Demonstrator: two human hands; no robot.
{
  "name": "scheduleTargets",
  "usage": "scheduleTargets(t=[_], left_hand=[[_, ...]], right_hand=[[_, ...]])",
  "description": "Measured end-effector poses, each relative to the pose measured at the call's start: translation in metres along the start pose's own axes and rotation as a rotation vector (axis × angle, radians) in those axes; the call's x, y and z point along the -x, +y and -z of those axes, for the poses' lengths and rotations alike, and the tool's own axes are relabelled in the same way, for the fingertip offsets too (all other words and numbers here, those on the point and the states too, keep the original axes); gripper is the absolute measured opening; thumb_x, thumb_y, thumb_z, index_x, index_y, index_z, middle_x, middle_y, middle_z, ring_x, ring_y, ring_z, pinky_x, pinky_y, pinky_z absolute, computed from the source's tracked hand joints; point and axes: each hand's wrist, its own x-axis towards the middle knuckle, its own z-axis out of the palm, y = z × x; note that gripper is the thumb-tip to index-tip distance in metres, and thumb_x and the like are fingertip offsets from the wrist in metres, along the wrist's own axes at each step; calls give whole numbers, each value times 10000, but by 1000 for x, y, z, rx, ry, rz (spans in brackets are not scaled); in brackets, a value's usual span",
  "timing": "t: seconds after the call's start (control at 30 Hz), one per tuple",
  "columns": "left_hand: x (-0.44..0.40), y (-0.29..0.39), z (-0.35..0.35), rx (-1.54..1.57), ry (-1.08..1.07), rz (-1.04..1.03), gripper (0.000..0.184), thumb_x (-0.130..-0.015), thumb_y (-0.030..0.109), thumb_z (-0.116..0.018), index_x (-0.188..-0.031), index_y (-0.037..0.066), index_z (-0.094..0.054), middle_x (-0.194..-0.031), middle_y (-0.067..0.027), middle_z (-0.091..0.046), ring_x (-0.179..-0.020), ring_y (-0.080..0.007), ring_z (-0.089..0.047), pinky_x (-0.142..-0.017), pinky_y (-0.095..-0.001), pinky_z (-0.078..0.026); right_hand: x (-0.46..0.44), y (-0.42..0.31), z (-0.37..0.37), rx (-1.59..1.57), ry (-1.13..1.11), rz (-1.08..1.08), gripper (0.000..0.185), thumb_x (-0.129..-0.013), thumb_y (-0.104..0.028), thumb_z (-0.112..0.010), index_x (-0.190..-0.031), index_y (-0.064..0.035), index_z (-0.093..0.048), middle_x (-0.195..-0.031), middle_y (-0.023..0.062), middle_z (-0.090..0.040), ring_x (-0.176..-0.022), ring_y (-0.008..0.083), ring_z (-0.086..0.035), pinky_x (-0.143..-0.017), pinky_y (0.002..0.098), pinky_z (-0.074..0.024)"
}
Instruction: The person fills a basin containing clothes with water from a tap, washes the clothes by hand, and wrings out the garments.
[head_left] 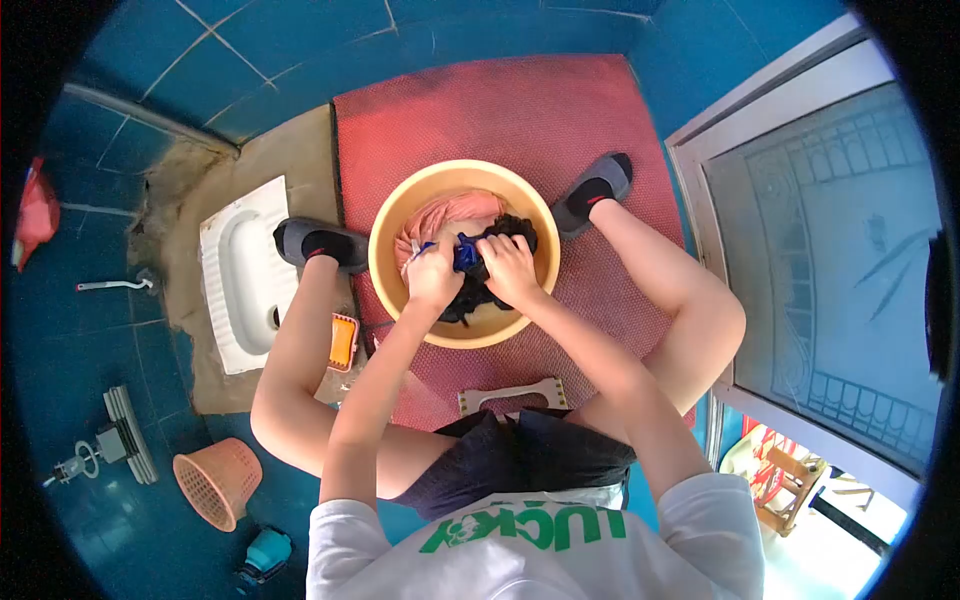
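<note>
A round yellow basin (464, 171) stands on the red mat between my feet. Both hands are over it, a short way apart, with a dark blue cloth (467, 253) bunched between them. My left hand (433, 275) is closed around the cloth's left side. Fingers curled, my right hand (508, 268) grips its right side. Black fabric (517, 228) lies beside and beneath my right hand. Pink fabric (450, 212) rests in the basin's upper left part, in cloudy water.
At the left is a white squat toilet (240, 270), with an orange soap tray (343, 342) nearby. A low stool (512, 394) sits in front of my body. Further left are a pink basket (218, 484) and a brush (115, 285). A framed glass door (830, 250) is at the right.
</note>
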Motion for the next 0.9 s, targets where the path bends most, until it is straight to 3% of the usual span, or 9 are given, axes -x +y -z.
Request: scheduleTargets(t=[0.3, 0.5, 0.6, 0.67, 0.73, 0.77, 0.8, 0.87, 0.9], left_hand=[[34, 2, -26, 44, -3, -55, 559, -628, 51, -631, -1156, 147, -477, -845, -109, -611, -800, -267, -605, -653, -390, -499], [78, -7, -41, -45, -405, -104, 470, -689, 176, -652, -1135, 147, -506, -908, -121, -604, -835, -289, -609, -699, -393, -504], [83, -8, -33, 26, -541, -51, 349, -744, 278, -621, -1061, 137, -581, -916, -140, -599, -844, -307, -605, -722, -394, -496], [74, -16, -34, 35, -553, -107, 268, -757, 279, -608, -988, 146, -635, -867, -134, -601, -843, -296, -600, -709, -399, -491], [56, -15, -26, -79, -445, -45, 550, -654, 307, -697, -1152, 146, -524, -1094, -118, -518, -1070, -294, -473, -836, -411, -433], [49, -13, -19, -41, -345, -16, 763, -591, 347, -744, -1260, 139, -441, -1206, -124, -456, -1170, -308, -397, -901, -423, -398], [44, -16, -24, -36, -351, -12, 763, -591, 347, -744, -1260, 139, -441, -1206, -124, -456, -1170, -308, -397, -901, -423, -398], [38, -27, -44, -103, -318, -44, 1201, -435, 416, -816, -1398, 132, -157, -1413, -159, -187, -1312, -353, -166, -1041, -455, -223], [37, -32, -58, -99, -321, -38, 1201, -435, 416, -816, -1398, 132, -157, -1413, -159, -187, -1312, -353, -166, -1041, -455, -223]], right_hand=[[32, 17, -18, 117, -95, 131, 300, -680, -80, -604, -965, -112, -513, -914, 27, -510, -921, 200, -479, -817, 360, -347], [82, 17, -13, 2, -388, 177, 288, -747, -276, -621, -961, -114, -517, -1023, 52, -472, -968, 220, -477, -754, 362, -400], [90, 21, -13, -184, -520, 207, 355, -761, -336, -609, -1020, -101, -550, -1136, 80, -428, -1036, 250, -457, -877, 425, -370], [80, 21, -9, -142, -405, 230, 382, -762, -333, -609, -1057, -100, -539, -1166, 81, -418, -1070, 258, -440, -911, 452, -336], [64, 19, -9, -81, -240, 200, 499, -748, -326, -631, -1172, -106, -488, -1242, 90, -389, -1176, 276, -373, -995, 502, -225], [55, 19, -10, -24, -204, 155, 711, -681, -383, -685, -1271, -103, -403, -1317, 113, -339, -1251, 294, -300, -1029, 507, -171], [43, 19, -11, -32, -242, 105, 861, -614, -420, -722, -1314, -101, -334, -1361, 135, -278, -1286, 310, -234, -1043, 511, -134], [30, 16, -22, -41, -288, 54, 1014, -548, -456, -760, -1358, -99, -266, -1406, 158, -218, -1321, 325, -167, -1058, 515, -98], [24, 13, -31, 39, -424, -20, 1109, -489, -465, -781, -1371, -90, -224, -1415, 183, -177, -1327, 344, -130, -1063, 512, -79]])
